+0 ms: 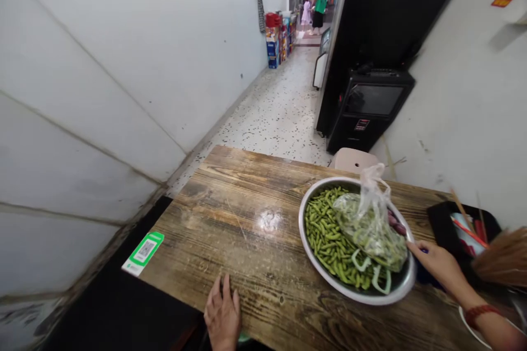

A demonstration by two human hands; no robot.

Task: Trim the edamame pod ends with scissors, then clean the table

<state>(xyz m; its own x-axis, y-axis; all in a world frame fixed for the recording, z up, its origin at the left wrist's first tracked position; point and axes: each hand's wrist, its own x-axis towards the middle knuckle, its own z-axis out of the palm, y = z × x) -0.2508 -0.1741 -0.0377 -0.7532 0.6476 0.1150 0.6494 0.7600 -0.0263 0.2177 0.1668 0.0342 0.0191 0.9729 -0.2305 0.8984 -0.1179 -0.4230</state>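
On the right of the wooden table (197,214) stands a wide metal basin (307,247) filled with green edamame pods (325,236). A clear plastic bag (370,219) of more green pods lies on top, its handles sticking up. Pale green scissor handles (381,279) rest at the basin's near side, and some purple-red pieces (395,224) show beside the bag. My right hand (438,266) grips the basin's right rim, its lower fingers partly hidden. My left hand (223,310) lies on the table's near edge, fingers stretched out and holding nothing.
A green QR-code card (144,252) lies at the table's left corner. At the right are a black holder (442,214) and a brown brush-like bundle (504,258). Past the table stand a pink stool (356,159) and a black speaker-like box (370,109). People are in the doorway.
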